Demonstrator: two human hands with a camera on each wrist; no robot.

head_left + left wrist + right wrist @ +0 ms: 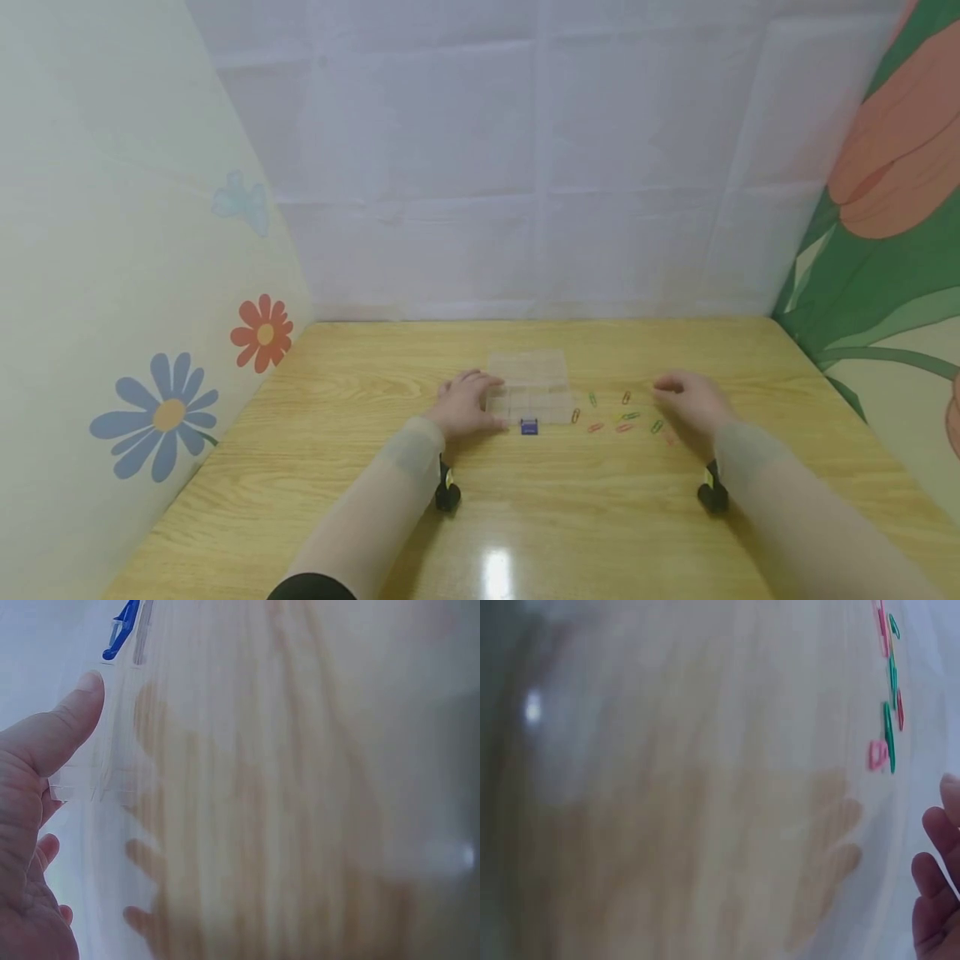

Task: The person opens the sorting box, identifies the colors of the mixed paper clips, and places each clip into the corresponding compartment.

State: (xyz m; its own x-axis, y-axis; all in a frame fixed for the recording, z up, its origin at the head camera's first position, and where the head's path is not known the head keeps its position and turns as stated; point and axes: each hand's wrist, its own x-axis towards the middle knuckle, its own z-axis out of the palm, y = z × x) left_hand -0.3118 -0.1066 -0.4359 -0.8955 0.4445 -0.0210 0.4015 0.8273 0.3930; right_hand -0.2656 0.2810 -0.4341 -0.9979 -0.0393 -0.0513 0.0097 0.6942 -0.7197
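Observation:
A clear plastic compartment box [536, 367] lies on the table, with a blue latch [529, 427] on its front edge. My left hand [468, 406] holds the box at its left side, thumb by the front edge close to the latch and fingers farther back. To the right of the box several coloured paper clips lie scattered, among them a green paper clip [657, 427], a pink paper clip [877, 754] and a red paper clip [626, 397]. Just beyond their right end hovers my right hand [693, 404], fingers loosely bent, nothing visible between them.
The wooden table [360, 358] reaches back to a white cloth wall [450, 167]. Flower-patterned panels [168, 414] stand along the left and right sides. Each wrist wears a small black camera [447, 497].

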